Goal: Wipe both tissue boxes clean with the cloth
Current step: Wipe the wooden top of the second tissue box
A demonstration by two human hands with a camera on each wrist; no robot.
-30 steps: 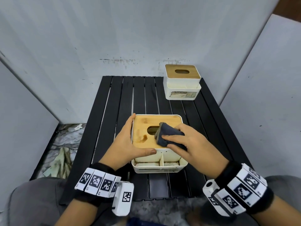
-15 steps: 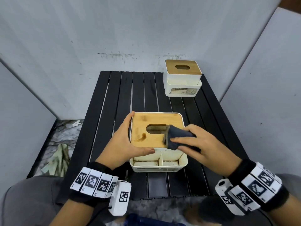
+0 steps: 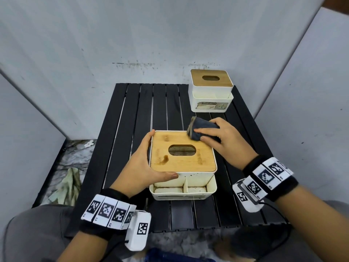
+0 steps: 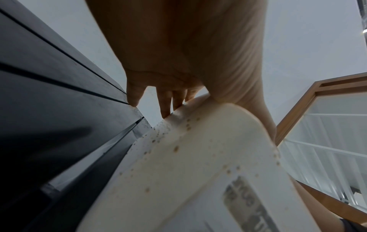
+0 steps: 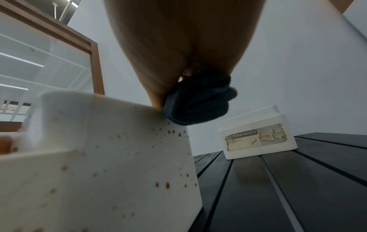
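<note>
The near tissue box sits on the black table, close to the person. It is white with a wooden lid. The lid has a brown smear near its left side, and the white walls have little brown spots, seen best from the wrist views. The far tissue box stands at the back right of the table, well apart.

The left hand grips the near box at its left side, fingers on the far edge and thumb along the front wall. The right hand holds the dark cloth, bunched up, and presses it on the back right corner of the lid.

The box looks light and stiff, so it could slide on the smooth slats when rubbed. Holding it by the side walls seems the best way to keep it still. The lid may just sit loose on top, so it is wise not to push it sideways too hard. The cloth is soft and folds easily, so a bunched grip works well.

The smear and spots still need wiping, and the far box too.
</note>
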